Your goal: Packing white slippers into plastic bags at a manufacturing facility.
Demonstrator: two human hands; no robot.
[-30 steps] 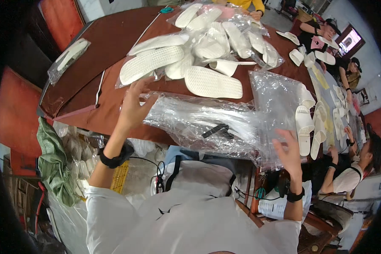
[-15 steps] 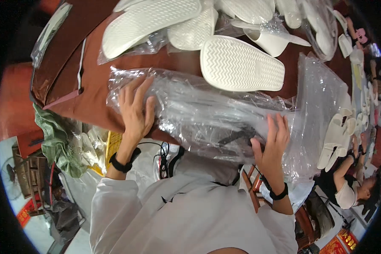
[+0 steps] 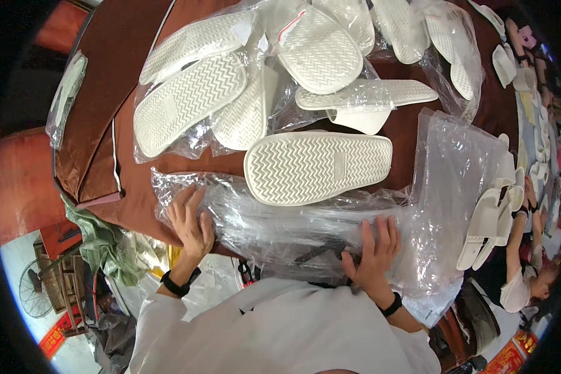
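On clear plastic bags (image 3: 265, 224), left hand (image 3: 193, 229) and right hand (image 3: 374, 258) rest spread wide, closer together than 1 second ago.

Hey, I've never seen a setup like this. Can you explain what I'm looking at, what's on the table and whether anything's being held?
There's no machine here: these are a person's bare hands, seen from a wide fisheye camera worn on that person's head and looking down, so straight edges bend.

The left hand and right hand rest, fingers spread, on a layer of clear plastic bags. Neither seems closed around anything.

Just beyond, a white slide sandal lies sole up, overlapping the bags' far edge. Farther across the brown-covered table are white sandals in clear bags, and unbagged slides sit at the right.
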